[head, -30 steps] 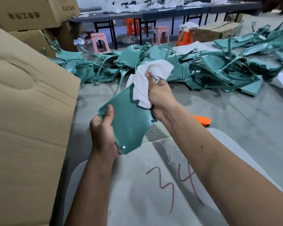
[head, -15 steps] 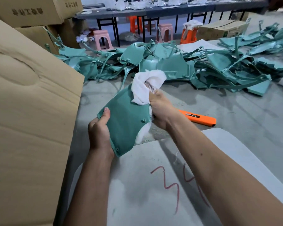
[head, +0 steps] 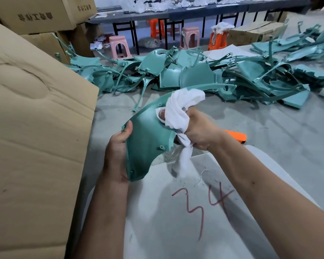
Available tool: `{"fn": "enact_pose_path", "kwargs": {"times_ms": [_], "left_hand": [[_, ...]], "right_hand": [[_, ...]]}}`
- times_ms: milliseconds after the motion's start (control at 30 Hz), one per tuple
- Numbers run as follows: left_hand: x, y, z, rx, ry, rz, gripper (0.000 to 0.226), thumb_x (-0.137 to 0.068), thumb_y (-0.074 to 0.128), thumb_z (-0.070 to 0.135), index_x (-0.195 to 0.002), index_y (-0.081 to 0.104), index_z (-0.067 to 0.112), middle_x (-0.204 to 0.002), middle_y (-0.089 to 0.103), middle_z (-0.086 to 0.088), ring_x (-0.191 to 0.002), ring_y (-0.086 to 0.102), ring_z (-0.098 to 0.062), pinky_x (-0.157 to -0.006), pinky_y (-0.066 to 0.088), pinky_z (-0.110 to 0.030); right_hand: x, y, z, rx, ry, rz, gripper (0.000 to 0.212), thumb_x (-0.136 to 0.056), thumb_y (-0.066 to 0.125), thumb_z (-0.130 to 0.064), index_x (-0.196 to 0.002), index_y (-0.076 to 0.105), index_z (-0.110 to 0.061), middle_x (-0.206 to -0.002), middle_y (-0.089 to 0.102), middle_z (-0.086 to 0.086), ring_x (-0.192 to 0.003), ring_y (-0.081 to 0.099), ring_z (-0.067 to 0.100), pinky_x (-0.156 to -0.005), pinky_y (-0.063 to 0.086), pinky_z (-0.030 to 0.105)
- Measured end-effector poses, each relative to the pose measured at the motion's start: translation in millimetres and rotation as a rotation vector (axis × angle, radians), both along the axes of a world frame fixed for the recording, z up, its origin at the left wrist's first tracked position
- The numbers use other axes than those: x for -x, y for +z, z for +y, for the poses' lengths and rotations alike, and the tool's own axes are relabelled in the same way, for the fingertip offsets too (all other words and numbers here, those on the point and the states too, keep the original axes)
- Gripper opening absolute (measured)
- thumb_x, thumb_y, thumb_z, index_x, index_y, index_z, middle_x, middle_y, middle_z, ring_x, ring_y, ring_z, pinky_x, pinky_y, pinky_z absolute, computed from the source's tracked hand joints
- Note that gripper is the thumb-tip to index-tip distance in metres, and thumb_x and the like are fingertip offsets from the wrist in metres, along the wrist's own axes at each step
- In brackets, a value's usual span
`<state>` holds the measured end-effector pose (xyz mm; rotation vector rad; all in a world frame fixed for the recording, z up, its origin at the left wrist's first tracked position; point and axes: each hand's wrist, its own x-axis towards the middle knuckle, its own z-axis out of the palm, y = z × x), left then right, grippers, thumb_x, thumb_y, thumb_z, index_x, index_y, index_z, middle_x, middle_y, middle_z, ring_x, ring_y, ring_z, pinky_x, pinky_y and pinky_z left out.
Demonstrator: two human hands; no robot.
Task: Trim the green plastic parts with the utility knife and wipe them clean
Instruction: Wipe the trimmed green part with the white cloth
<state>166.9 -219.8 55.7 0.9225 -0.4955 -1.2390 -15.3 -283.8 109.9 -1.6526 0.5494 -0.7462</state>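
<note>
Left hand (head: 118,146) keeps gripping the green plastic part (head: 148,139) by its edge, now tipped more upright; right hand (head: 198,131), clutching the white rag (head: 178,109), has slid up it. Beyond, the orange utility knife (head: 236,136) is again mostly hidden.

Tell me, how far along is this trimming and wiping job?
Trimming of this piece looks finished for now: the orange utility knife lies on the floor, unheld. In hand: the left hand grips the green plastic part while the right hand rubs it with a white cloth. Left: a big pile of green parts lies on the floor beyond; whether those are done, I cannot tell.
</note>
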Motion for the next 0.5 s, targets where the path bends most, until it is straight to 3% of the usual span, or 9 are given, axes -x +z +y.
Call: {"fn": "enact_pose_path", "kwargs": {"times_ms": [67,100,167,200,233,267,333,433,500], "left_hand": [[-5.4,-0.2,2.7,0.09,0.035,0.115,0.045,-0.107,0.043,0.032,-0.097,0.082,0.011,-0.091,0.077,-0.009,-0.072,0.075,-0.016,-0.056,0.057,-0.021],[-9.0,0.0,4.9,0.125,0.081,0.143,0.05,-0.108,0.041,0.031,-0.09,0.083,0.013,-0.081,0.076,-0.005,-0.062,0.073,-0.013,-0.05,0.055,-0.019],[-12.6,3.2,5.2,0.066,0.219,0.059,0.044,-0.105,0.047,0.036,-0.091,0.083,0.015,-0.091,0.079,-0.006,-0.073,0.076,-0.017,-0.056,0.057,-0.023],[-11.7,3.7,3.2,0.021,0.277,-0.013,0.038,-0.103,0.052,0.037,-0.096,0.082,0.013,-0.1,0.078,-0.008,-0.084,0.077,-0.022,-0.063,0.059,-0.028],[-9.9,3.4,0.5,-0.016,0.325,-0.091,0.034,-0.101,0.057,0.035,-0.099,0.079,0.011,-0.102,0.078,-0.009,-0.09,0.076,-0.026,-0.066,0.06,-0.031],[-7.3,2.6,-3.1,-0.035,0.364,-0.167,0.028,-0.1,0.06,0.032,-0.098,0.076,0.009,-0.097,0.079,-0.008,-0.087,0.076,-0.026,-0.065,0.06,-0.032],[-5.4,1.7,-7.5,-0.047,0.42,-0.254,0.021,-0.098,0.064,0.027,-0.092,0.074,0.009,-0.086,0.079,-0.005,-0.074,0.076,-0.022,-0.057,0.057,-0.028],[-8.4,0.6,-4.8,-0.06,0.363,-0.194,0.027,-0.097,0.063,0.034,-0.103,0.074,0.01,-0.101,0.078,-0.009,-0.091,0.076,-0.029,-0.073,0.06,-0.037],[-6.2,0.0,-1.9,-0.099,0.293,-0.123,0.033,-0.099,0.06,0.038,-0.111,0.073,0.011,-0.105,0.077,-0.011,-0.094,0.075,-0.031,-0.078,0.06,-0.041]], "right_hand": [[-1.5,-10.8,-9.0,0.015,-0.194,-0.013,0.017,-0.09,0.063,0.005,-0.079,0.061,-0.008,-0.046,0.046,0.0,-0.04,0.041,0.014,-0.046,0.04,0.02],[-1.9,-14.1,-12.9,-0.075,-0.32,-0.048,0.015,-0.097,0.053,0.008,-0.087,0.056,-0.003,-0.049,0.051,0.0,-0.042,0.046,0.015,-0.047,0.041,0.023],[-4.6,-20.2,-15.5,-0.382,-0.475,-0.145,0.016,-0.107,0.043,-0.005,-0.1,0.057,-0.01,-0.075,0.063,0.002,-0.064,0.061,0.02,-0.061,0.054,0.031],[-6.8,-21.4,-10.5,-0.488,-0.432,-0.166,0.015,-0.106,0.046,-0.012,-0.1,0.058,-0.017,-0.084,0.065,-0.001,-0.07,0.065,0.019,-0.066,0.058,0.032],[-10.6,-21.7,-4.7,-0.517,-0.317,-0.167,0.008,-0.1,0.052,-0.016,-0.096,0.058,-0.02,-0.082,0.066,-0.004,-0.066,0.066,0.014,-0.061,0.059,0.028],[-15.8,-19.8,3.3,-0.508,-0.203,-0.183,0.002,-0.092,0.056,-0.017,-0.092,0.056,-0.019,-0.072,0.064,-0.006,-0.057,0.062,0.01,-0.051,0.055,0.024],[-29.4,-19.8,17.3,-0.434,-0.172,-0.161,0.011,-0.089,0.063,-0.017,-0.091,0.054,-0.012,-0.065,0.06,-0.005,-0.05,0.055,0.006,-0.044,0.045,0.019],[-35.0,-26.6,16.2,-0.098,-0.385,0.027,0.034,-0.101,0.056,-0.001,-0.076,0.041,-0.019,-0.073,0.046,-0.003,-0.051,0.038,-0.002,-0.046,0.035,0.014],[-32.2,-24.8,15.0,-0.078,-0.38,0.054,0.04,-0.103,0.049,0.006,-0.079,0.038,-0.025,-0.084,0.048,-0.002,-0.064,0.043,0.0,-0.056,0.04,0.013]]}}
